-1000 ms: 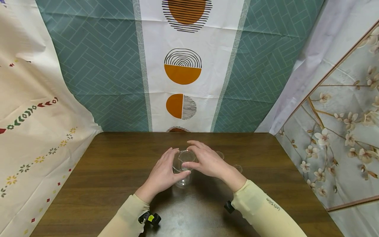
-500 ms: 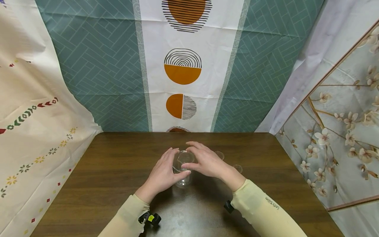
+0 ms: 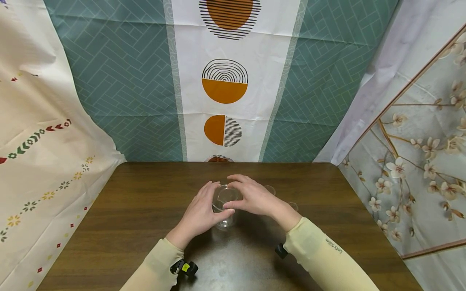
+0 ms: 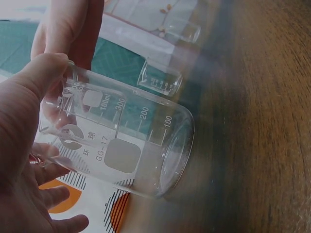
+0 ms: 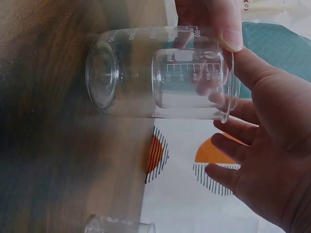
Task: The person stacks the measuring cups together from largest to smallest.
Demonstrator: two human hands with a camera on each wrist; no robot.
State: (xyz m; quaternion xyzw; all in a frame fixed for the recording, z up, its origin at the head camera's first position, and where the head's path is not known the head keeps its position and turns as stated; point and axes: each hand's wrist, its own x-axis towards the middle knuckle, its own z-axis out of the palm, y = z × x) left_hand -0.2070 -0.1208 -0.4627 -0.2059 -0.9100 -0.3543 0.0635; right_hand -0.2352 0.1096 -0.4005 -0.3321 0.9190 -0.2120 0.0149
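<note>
A large clear glass beaker (image 3: 223, 223), graduated in the hundreds, stands upright on the table. Inside its upper part is a smaller glass beaker (image 5: 187, 85); its base sits well above the large one's floor. My left hand (image 3: 202, 212) holds the large beaker at the rim, thumb on the near side and fingers round the far left. From the right, my right hand (image 3: 255, 198) reaches over the rim and pinches the small beaker near its top. The other fingers of that hand spread loosely beside the rim in the right wrist view. The exact fingertip contact is partly blurred by glass.
Two more small clear beakers stand to the right, one farther back (image 3: 270, 190) and one nearer (image 3: 293, 207), partly behind the right forearm. The brown wooden table (image 3: 145, 210) ends at a patterned curtain (image 3: 225, 121) at the back.
My right hand has shifted very slightly left over the large beaker's rim. The left hand and the large beaker have stayed in place.
</note>
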